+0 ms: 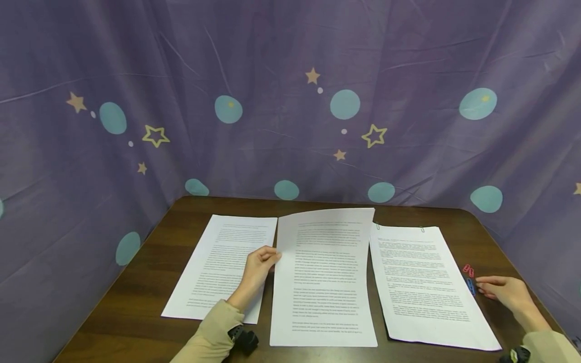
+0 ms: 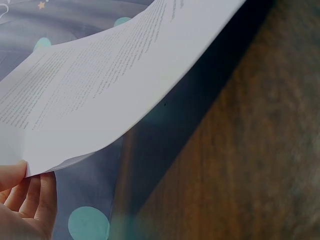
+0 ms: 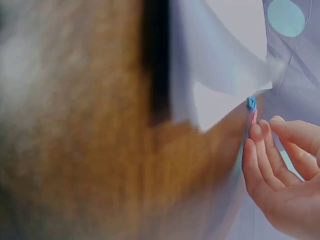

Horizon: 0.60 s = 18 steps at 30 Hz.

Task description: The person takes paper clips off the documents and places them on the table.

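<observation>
My left hand point(image 1: 259, 267) pinches the left edge of a stack of printed paper point(image 1: 324, 282), thumb on top and fingers beneath. In the left wrist view the stack point(image 2: 100, 95) is raised off the table and bends, with sheets slightly parted near the thumb. At the right, my right hand point(image 1: 508, 295) is beside two blue paper clips point(image 1: 470, 287), its fingers loosely bent with nothing visible between them. Two pink paper clips point(image 1: 468, 270) lie just beyond. In the right wrist view, blue clips point(image 3: 251, 104) and a bit of pink show past the fingertips.
Another printed sheet or stack point(image 1: 227, 257) lies at the left, partly under my left forearm. A printed stack point(image 1: 422, 287) at the right carries two greenish clips on its top edge. The brown wooden table point(image 1: 131, 302) ends at a purple patterned curtain point(image 1: 272, 101).
</observation>
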Each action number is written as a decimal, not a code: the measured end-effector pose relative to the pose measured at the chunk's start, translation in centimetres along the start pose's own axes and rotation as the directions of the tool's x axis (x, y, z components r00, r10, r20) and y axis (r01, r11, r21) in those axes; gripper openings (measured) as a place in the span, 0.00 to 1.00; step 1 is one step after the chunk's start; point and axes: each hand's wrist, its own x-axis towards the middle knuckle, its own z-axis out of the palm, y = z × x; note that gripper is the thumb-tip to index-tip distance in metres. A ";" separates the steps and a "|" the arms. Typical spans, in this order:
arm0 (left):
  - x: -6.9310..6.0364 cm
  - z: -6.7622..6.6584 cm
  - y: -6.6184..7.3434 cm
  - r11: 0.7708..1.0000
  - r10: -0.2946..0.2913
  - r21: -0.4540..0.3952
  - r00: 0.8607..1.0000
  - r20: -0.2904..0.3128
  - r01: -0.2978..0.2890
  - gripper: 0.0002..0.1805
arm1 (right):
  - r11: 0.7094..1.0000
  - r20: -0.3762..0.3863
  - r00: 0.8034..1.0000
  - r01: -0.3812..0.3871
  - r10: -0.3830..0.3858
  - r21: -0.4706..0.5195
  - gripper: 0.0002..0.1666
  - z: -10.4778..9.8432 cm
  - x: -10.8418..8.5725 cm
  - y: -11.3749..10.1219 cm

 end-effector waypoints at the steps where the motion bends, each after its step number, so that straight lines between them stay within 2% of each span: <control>1: -0.1 0.0 0.3 1.000 0.003 0.001 1.000 0.003 -0.003 0.09 | 1.000 -0.001 1.000 0.002 -0.002 -0.003 0.18 0.0 0.0 -0.1; 6: -0.9 0.2 1.9 1.000 0.003 0.019 1.000 0.001 -0.003 0.08 | 0.998 -0.008 0.999 0.043 -0.043 -0.043 0.22 0.5 0.0 -1.1; 13: -1.1 0.2 2.2 1.000 -0.003 0.013 1.000 -0.002 0.003 0.08 | 0.995 -0.002 0.997 0.072 -0.072 -0.068 0.23 1.7 0.0 -3.5; 15: -1.1 0.2 2.2 1.000 -0.005 0.015 1.000 0.002 0.005 0.08 | 0.994 0.009 0.996 0.087 -0.087 -0.066 0.23 2.1 0.5 -3.4; 18: -1.0 0.2 2.1 1.000 -0.007 0.012 1.000 0.003 0.007 0.08 | 0.989 0.010 0.989 0.145 -0.144 -0.031 0.23 2.9 2.2 -1.9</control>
